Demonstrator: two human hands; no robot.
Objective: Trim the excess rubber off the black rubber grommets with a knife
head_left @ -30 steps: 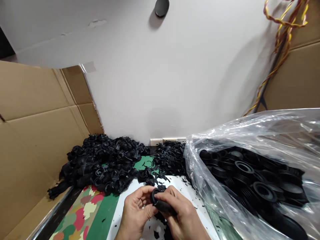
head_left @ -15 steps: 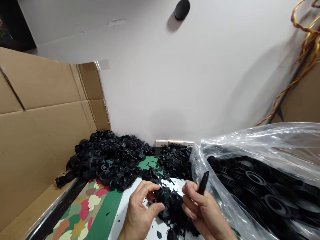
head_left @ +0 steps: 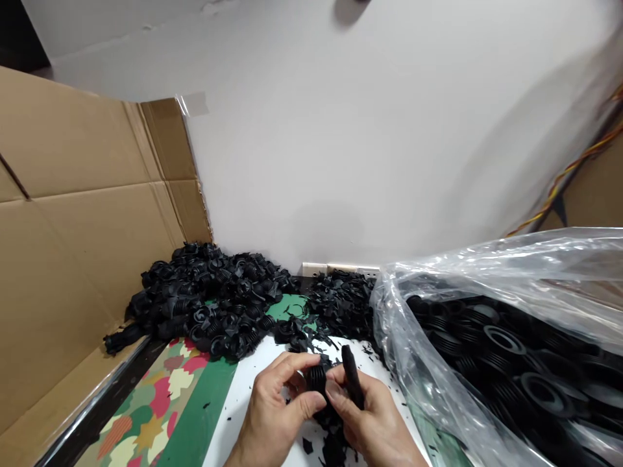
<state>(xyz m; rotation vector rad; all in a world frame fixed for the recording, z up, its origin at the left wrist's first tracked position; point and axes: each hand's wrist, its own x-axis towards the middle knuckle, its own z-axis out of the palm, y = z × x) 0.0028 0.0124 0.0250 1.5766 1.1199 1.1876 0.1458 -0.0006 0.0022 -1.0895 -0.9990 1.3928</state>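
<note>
Between the fingers and thumb of my left hand [head_left: 277, 408] is a small ribbed black rubber part [head_left: 317, 377], shaped like a bellows. My right hand [head_left: 365, 412] is closed around a dark-handled tool [head_left: 352, 376], whose handle sticks up past the thumb; its working end is hidden. The right fingertips meet the right side of the rubber part. Below both hands, black scraps [head_left: 333, 447] lie on a white sheet [head_left: 238, 395].
A heap of black ribbed parts [head_left: 209, 298] lies at the left beside a cardboard panel [head_left: 97, 181]. Black trimmings [head_left: 343, 301] are piled by the wall. At right, a clear plastic bag [head_left: 389, 305] holds more black rubber parts [head_left: 506, 340]. A patterned strip [head_left: 160, 402] runs along the left.
My right hand has moved left with the tool and now touches the rubber part in my left hand. The view has shifted slightly.
</note>
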